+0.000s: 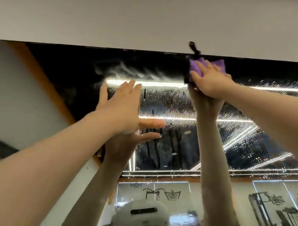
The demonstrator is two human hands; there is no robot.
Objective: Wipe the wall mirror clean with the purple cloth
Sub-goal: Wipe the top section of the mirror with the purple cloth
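— Two hands are up on the glass from where I'm watching. Want the rundown?

— Go ahead. Where's the cloth?

— I see the purple cloth (206, 67) at about one o'clock in my view, pressed flat to the wall mirror (172, 110) right under its top edge. The right hand (210, 79) lies over it, fingers spread across the fabric, palm pinning it to the glass rather than pinching it. A dark loop or tag (194, 49) sticks up from the cloth's upper left corner, past the mirror's edge and onto the pale wall (134, 21) above.

— And the left?

— I have the left hand (123, 106) at roughly ten o'clock from centre, splayed wide, fingers straight, thumb out to the right. It holds nothing. Its palm meets its own reflection on the glass, so I read it as touching the mirror, well apart from the cloth.

— How does the surface look?

— Water droplets (172, 100) speckle the glass between the hands and off toward three o'clock, with a few thin runs trailing downward. Just left of the cloth, along the top edge, I see a smeared, streaky band (132, 72). At six o'clock the mirror shows a white headset (139, 218) on the person's head, and both forearms reaching up.
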